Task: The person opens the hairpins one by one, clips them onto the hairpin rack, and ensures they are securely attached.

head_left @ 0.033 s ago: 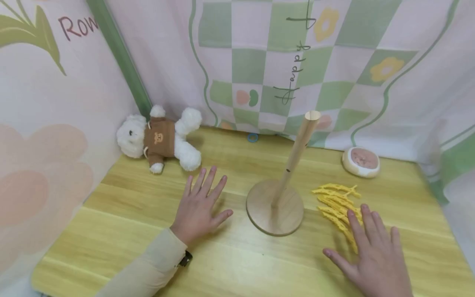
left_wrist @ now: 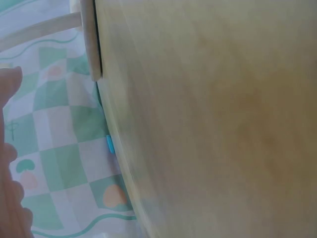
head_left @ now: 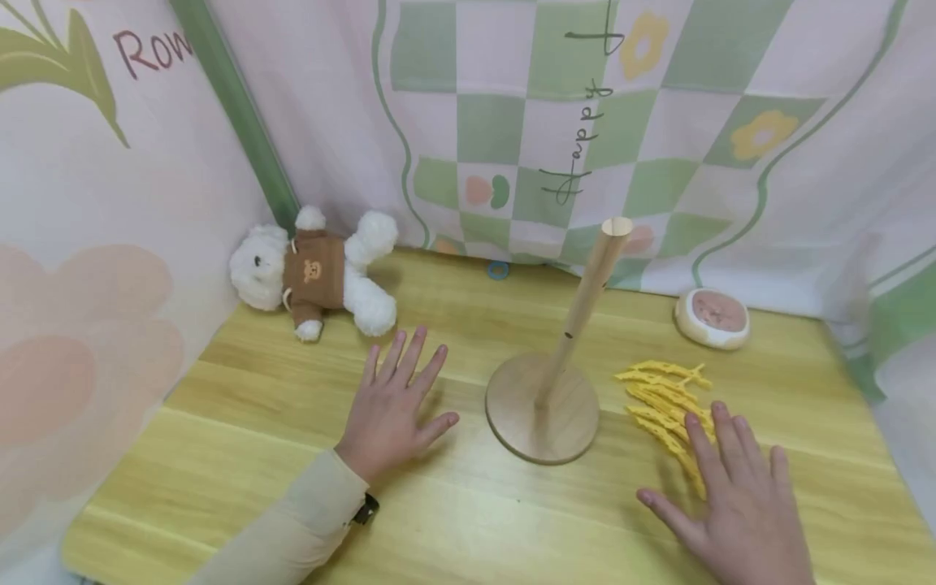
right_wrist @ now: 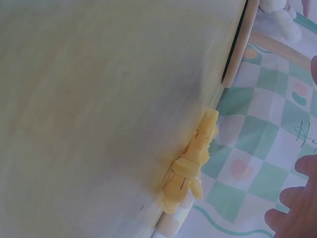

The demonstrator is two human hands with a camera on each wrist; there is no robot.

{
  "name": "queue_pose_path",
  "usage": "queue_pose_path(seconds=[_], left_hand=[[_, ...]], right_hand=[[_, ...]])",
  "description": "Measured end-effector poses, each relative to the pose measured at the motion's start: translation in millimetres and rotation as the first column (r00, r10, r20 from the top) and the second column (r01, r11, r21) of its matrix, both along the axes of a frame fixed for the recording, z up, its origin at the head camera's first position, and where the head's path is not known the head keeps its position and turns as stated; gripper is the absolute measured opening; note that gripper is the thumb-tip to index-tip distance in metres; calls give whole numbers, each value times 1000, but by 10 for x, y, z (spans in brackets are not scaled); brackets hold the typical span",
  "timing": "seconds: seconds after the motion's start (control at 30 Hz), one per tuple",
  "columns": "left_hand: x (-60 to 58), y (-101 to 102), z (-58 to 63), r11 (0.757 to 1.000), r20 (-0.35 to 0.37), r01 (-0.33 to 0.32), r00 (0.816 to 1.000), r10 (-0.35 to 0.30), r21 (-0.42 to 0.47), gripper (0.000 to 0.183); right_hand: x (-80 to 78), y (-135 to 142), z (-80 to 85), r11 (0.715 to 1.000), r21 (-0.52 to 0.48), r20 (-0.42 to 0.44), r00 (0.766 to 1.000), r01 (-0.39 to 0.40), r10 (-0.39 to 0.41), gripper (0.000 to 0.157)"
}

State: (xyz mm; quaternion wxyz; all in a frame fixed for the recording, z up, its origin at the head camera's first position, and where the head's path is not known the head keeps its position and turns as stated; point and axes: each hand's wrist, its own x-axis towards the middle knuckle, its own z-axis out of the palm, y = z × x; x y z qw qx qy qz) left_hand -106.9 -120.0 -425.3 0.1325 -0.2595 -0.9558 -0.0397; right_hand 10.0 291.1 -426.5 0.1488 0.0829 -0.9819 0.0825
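Note:
My left hand (head_left: 391,422) is held palm down with fingers spread, left of a wooden stand. The stand has a round base (head_left: 512,422) and an upright dowel (head_left: 585,301) with small dark holes. My right hand (head_left: 746,504), fingers also spread, is at the right by a pile of thin yellow plastic pieces (head_left: 661,398); its fingertips overlap the pile's edge in the head view. Seen edge-on in the right wrist view, the yellow pieces (right_wrist: 185,171) lie stacked on the tabletop. Neither hand holds anything.
A white plush dog (head_left: 314,272) in a brown shirt lies at the back left of the wooden table (head_left: 468,520). A small blue ring (head_left: 498,270) is near the back edge. A white, pink-topped round object (head_left: 712,318) sits back right, before a checkered curtain (head_left: 490,130).

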Motion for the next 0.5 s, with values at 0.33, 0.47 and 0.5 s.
queue_pose_path(seconds=[0.33,0.47,0.5], left_hand=[[-2,-13,15,1000,29,-6,1000,6,2,86],[-6,-16,-2,1000,41,-16,999,16,5,86],[-9,-16,-9,1000,38,-18,999,18,7,86]], right_hand=[[-29,43,-15,1000,-23,-21,1000,-14,13,116],[-44,63,-27,997,-66,-38,999,-35,33,116],[-47,69,-29,996,-81,-41,999,-40,36,116]])
